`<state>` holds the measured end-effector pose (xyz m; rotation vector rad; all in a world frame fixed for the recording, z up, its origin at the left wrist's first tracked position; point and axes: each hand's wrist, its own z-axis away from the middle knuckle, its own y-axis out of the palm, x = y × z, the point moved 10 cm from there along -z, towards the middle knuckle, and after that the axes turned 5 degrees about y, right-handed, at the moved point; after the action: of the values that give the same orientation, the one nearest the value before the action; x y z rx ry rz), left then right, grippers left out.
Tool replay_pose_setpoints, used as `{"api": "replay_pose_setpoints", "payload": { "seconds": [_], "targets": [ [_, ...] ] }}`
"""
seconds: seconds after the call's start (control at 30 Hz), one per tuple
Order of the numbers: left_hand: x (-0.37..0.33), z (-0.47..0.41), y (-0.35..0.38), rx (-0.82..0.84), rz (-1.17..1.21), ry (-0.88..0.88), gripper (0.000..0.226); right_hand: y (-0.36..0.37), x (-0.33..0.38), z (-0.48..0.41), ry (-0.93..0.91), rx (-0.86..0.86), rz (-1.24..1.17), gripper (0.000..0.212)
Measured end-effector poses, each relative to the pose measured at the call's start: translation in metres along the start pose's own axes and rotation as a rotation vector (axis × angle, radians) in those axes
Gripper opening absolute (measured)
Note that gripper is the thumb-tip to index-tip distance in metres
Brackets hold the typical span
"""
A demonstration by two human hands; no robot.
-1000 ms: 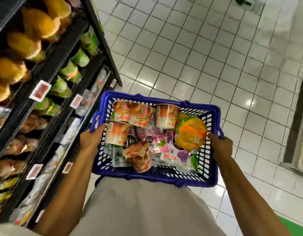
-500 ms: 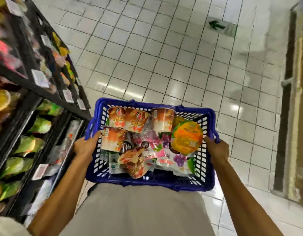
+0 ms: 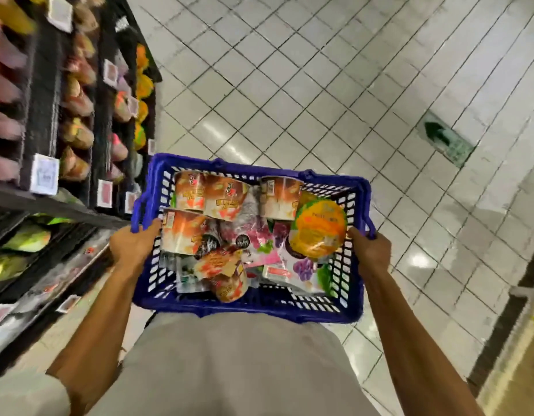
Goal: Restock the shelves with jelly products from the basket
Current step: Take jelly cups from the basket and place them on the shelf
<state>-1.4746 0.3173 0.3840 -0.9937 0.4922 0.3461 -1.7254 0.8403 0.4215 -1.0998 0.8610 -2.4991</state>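
Note:
I carry a blue plastic basket (image 3: 354, 298) in front of my waist. My left hand (image 3: 133, 246) grips its left rim and my right hand (image 3: 372, 249) grips its right rim. Inside lie several orange-brown jelly cups (image 3: 181, 231), a round orange-lidded jelly tub (image 3: 318, 231) and flat grape jelly pouches (image 3: 301, 270). Black shelves (image 3: 44, 205) stocked with jelly bags and cups run along my left side.
White tiled floor (image 3: 289, 85) stretches ahead and to the right, with a green arrow sticker (image 3: 445, 141) on it. White price tags (image 3: 45, 178) hang on the shelf edges. A dark fixture base (image 3: 505, 325) borders the aisle at the right.
The view has swung further along the aisle, so more upper shelves show on the left and the arrow sticker sits lower right. Both hands keep their grip on the basket.

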Motion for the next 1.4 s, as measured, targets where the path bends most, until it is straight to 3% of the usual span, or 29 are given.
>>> {"api": "replay_pose_setpoints", "payload": {
  "seconds": [0.2,0.53,0.73,0.83,1.03,1.23,1.4],
  "targets": [
    [-0.085,-0.076,0.035,-0.056,0.029,-0.023,0.038,0.076,0.156,-0.098,-0.092,0.042,0.158,0.019],
    [-0.122,-0.110,0.073,-0.239,0.285,-0.469,0.039,0.259,0.428,-0.199,-0.442,0.297,0.459,0.029],
    [-0.158,-0.063,0.131,-0.383,0.433,-0.766,0.053,0.403,0.562,-0.229,-0.657,0.512,0.661,0.030],
    [-0.172,-0.030,0.170,-0.499,0.546,-0.931,0.045,0.465,0.607,-0.217,-0.787,0.621,0.739,0.030],
    [-0.175,-0.005,0.265,-0.628,0.787,-1.248,0.048,0.563,0.637,-0.170,-0.963,0.757,0.900,0.035],
    [-0.149,-0.039,0.315,-0.717,0.913,-1.349,0.043,0.656,0.605,-0.166,-0.983,0.844,1.051,0.045],
    [-0.116,-0.090,0.336,-0.787,0.975,-1.354,0.046,0.736,0.568,-0.188,-0.940,0.831,1.131,0.032]
  ]
}}
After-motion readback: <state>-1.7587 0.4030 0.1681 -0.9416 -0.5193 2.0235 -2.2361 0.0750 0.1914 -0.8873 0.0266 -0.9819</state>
